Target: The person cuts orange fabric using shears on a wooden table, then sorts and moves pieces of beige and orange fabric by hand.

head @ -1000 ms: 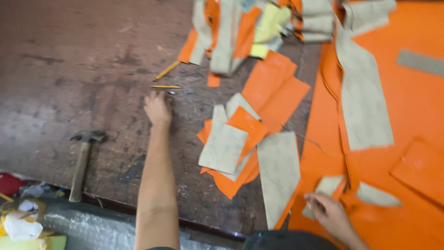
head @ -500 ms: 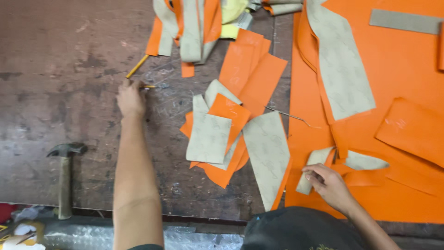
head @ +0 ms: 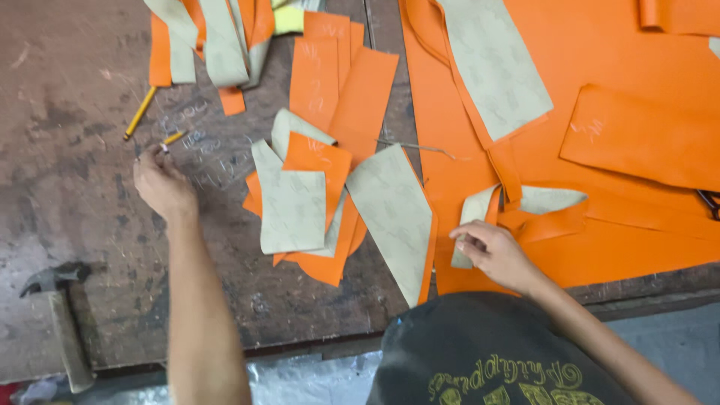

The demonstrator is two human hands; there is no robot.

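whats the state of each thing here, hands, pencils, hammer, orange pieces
left hand: fingertips on the short pencil, pinching it
right hand: pinching a beige strip on the orange sheet
long pencil: lying flat, untouched
hammer: lying flat by the table edge, untouched
cut orange and beige pieces: loose, overlapping in a pile

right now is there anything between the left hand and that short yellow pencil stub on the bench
Nothing visible. The left hand has its fingertips right at the short pencil stub, with only bare worn bench top around them. The longer yellow pencil lies just beyond, and the orange and beige cut pieces sit off to the side.
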